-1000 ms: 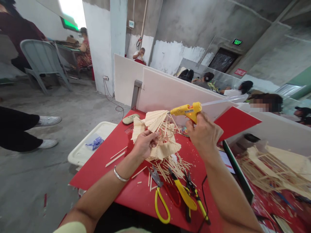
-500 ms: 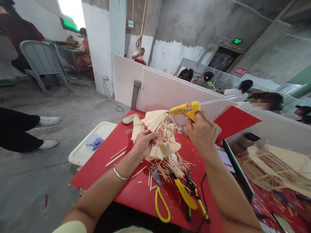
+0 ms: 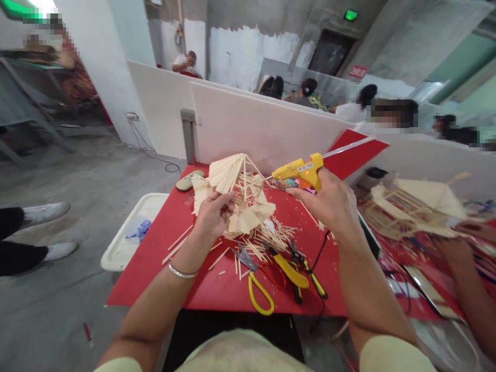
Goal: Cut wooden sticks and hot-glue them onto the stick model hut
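A model made of thin pale wooden sticks (image 3: 228, 173) stands on the red tabletop, with a pitched, slatted roof and open framing on its right side. My left hand (image 3: 217, 209) is closed at the lower edge of that roof, fingertips pinched against it; whether a loose stick is also in the pinch is hidden. To the right, my right hand (image 3: 335, 199) grips a yellow hot glue gun (image 3: 300, 169) by its handle. The nozzle points left at the model's framing, just beside it. A clear glue stick (image 3: 349, 146) juts from the gun's back.
Loose sticks (image 3: 271, 235) litter the red table (image 3: 147, 279). Yellow-handled scissors (image 3: 258, 289), yellow-handled cutters (image 3: 290, 268) and pliers (image 3: 310, 271) lie near the front edge. White partitions (image 3: 240, 121) rise behind. A co-worker's arm (image 3: 461, 268) and another stick model (image 3: 411, 206) are at right.
The glue gun's nozzle has moved from the roof's top down to the framing on its right. My left hand stays at the roof's edge. The camera view has shifted.
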`<state>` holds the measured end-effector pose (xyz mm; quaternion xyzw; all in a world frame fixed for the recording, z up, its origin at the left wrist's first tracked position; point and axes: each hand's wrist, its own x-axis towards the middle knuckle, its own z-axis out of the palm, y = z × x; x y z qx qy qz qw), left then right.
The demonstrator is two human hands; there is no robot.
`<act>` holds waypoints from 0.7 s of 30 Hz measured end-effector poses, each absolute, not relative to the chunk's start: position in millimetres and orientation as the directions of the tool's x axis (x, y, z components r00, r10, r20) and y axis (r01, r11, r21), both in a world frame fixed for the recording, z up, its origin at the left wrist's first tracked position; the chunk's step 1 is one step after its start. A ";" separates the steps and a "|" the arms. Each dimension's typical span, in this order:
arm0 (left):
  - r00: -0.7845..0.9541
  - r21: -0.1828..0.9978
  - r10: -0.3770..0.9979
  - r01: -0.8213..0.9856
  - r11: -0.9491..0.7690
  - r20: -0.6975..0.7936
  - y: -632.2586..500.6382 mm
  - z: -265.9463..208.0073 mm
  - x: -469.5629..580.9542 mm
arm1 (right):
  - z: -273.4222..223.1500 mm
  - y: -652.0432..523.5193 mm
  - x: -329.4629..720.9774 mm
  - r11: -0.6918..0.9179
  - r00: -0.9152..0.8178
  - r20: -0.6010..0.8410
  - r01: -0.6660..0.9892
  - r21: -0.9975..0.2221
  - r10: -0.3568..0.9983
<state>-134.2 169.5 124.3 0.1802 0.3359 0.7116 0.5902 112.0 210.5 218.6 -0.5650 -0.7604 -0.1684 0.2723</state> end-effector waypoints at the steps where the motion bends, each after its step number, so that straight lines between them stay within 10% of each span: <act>1: -0.233 0.694 0.961 -0.718 -0.065 -0.151 170.1 124.4 -134.2 | 207.9 207.4 131.4 0.298 -0.193 0.563 0.949 -0.100 0.804; 11: -0.225 0.718 0.966 -0.693 -0.065 -0.129 175.9 122.3 -137.2 | 42.5 184.5 243.4 -0.097 0.107 0.008 0.930 -0.354 0.994; 18: -0.214 0.709 0.969 -0.702 -0.065 -0.123 173.1 129.1 -141.0 | 54.0 194.9 218.9 -0.174 0.207 0.159 0.965 -0.198 0.965; 21: -0.213 0.709 0.969 -0.703 -0.062 -0.126 172.2 128.7 -142.8 | 98.3 190.4 172.3 0.178 -0.045 0.412 0.940 -0.292 0.910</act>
